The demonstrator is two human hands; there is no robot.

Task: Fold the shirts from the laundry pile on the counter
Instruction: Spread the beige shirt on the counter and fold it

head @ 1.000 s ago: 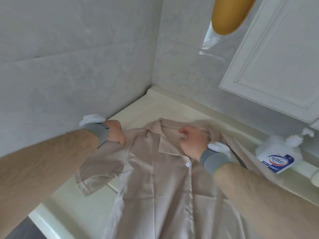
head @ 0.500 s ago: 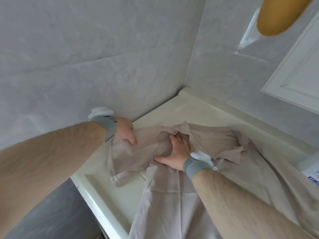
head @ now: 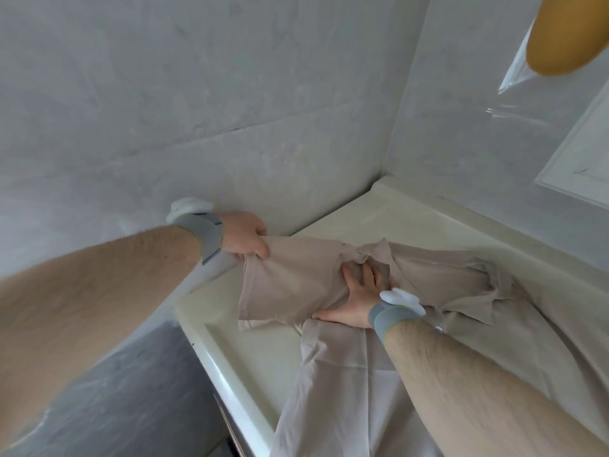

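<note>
A beige collared shirt (head: pixel 468 291) lies spread on the cream counter (head: pixel 263 354), its body hanging over the front edge at the bottom. My left hand (head: pixel 245 237) pinches the end of the short sleeve (head: pixel 290 282) and holds it taut, lifted slightly off the counter. Flat on the shirt where the sleeve meets the body lies my right hand (head: pixel 357 296), fingers straight and pressing down. Both wrists wear grey bands.
Grey marbled walls meet in a corner behind the counter (head: pixel 379 179). A white cabinet door (head: pixel 580 159) is at upper right, with a yellow object (head: pixel 560 34) hanging above it. The counter's rounded front edge (head: pixel 230 400) runs down left, with grey floor beyond.
The view swung left. My right hand left the collar and now presses flat at the sleeve seam. My left hand has taken the sleeve end and pulled it out leftward.
</note>
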